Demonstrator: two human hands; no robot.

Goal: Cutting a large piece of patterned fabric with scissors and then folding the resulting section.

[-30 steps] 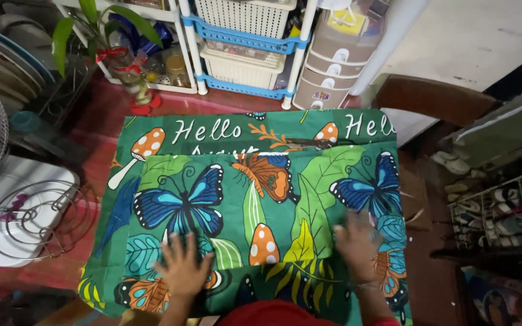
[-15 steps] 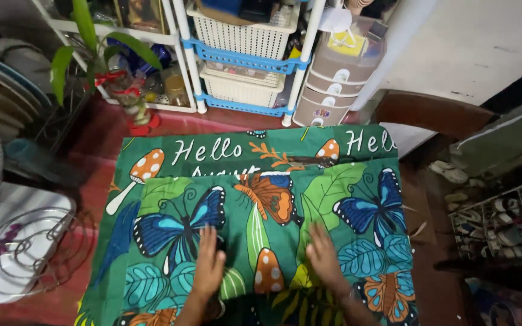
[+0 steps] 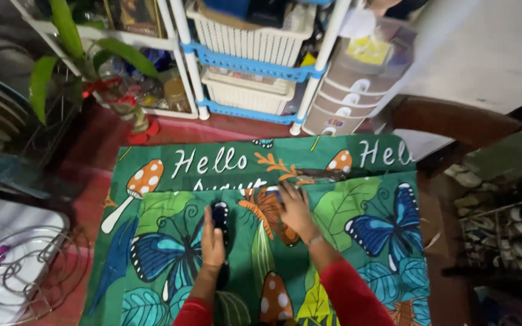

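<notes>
Both hands, left (image 3: 212,238) and right (image 3: 294,211), moved up, lie flat, grip nothing | cloth (image 3: 357,199) long axis left-right, fold faces shelves (image 3: 249,60).

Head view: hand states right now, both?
Left hand: open, flat on the green butterfly cloth, holding nothing.
Right hand: open, fingers spread, pressing the cloth near its folded edge.
</notes>
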